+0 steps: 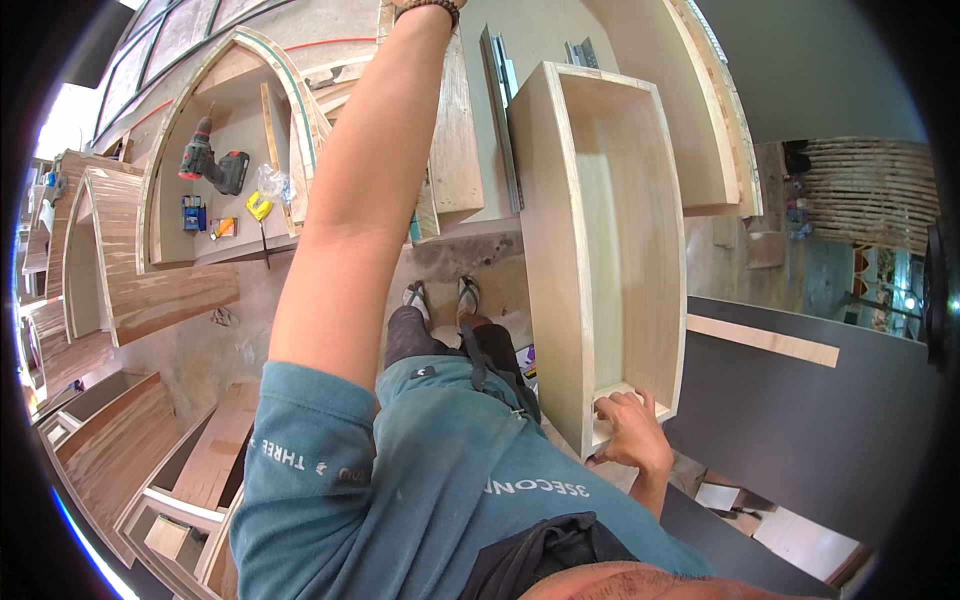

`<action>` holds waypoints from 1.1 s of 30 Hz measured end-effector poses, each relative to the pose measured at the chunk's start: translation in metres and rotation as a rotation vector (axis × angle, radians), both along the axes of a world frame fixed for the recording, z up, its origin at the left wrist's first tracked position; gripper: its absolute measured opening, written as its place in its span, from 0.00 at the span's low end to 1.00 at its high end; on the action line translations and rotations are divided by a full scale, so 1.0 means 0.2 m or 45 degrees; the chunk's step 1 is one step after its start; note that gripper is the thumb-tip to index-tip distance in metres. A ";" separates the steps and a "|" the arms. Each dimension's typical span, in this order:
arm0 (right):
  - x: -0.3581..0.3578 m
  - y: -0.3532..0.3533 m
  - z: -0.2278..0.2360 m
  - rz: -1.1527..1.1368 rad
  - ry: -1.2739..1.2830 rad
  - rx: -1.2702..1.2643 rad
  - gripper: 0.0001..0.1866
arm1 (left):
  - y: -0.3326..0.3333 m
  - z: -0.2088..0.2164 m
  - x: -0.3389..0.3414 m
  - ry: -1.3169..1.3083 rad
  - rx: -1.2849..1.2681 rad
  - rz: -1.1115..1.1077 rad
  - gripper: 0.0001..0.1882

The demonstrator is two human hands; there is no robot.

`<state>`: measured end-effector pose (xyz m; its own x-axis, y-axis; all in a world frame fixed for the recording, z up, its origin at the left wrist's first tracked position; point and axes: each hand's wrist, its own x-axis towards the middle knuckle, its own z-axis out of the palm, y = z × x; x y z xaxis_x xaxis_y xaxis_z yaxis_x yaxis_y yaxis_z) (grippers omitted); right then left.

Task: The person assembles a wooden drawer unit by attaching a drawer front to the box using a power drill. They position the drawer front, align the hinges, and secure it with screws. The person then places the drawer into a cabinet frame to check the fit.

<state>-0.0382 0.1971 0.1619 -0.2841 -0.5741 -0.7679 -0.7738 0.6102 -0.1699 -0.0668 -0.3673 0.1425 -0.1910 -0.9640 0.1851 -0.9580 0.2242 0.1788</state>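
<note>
A long, open-topped box of pale plywood (548, 250), like a drawer, stands on my right. My right hand (632, 432) grips its near end, with the fingers curled over the edge and into the box. My left arm (365, 170) reaches far forward; the wrist wears a beaded bracelet (428, 8). The left hand itself lies beyond the upper edge, so its hold is hidden. Beside the box's far left side is a metal drawer slide (502, 110). A second metal slide piece (581, 54) shows behind the box's far end.
At the left, an arched wooden cabinet frame (150, 200) holds a cordless drill (212, 165), a yellow tool (258, 206) and small packets. More wooden cabinets (150, 300) stand further left. A dark panel (800, 420) with a pale wood strip (763, 340) lies at right.
</note>
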 end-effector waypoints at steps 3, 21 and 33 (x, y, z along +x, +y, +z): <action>-0.01 0.00 0.01 -0.069 0.055 -0.016 0.42 | -0.06 -0.06 -0.03 -0.002 -0.003 0.043 0.37; -0.10 -0.35 0.07 -0.172 0.574 -1.010 0.28 | -0.03 0.00 0.00 0.117 0.037 -0.035 0.34; 0.03 -0.30 -0.30 -0.153 -0.177 -0.661 0.24 | -0.02 0.01 -0.01 0.104 0.106 -0.028 0.34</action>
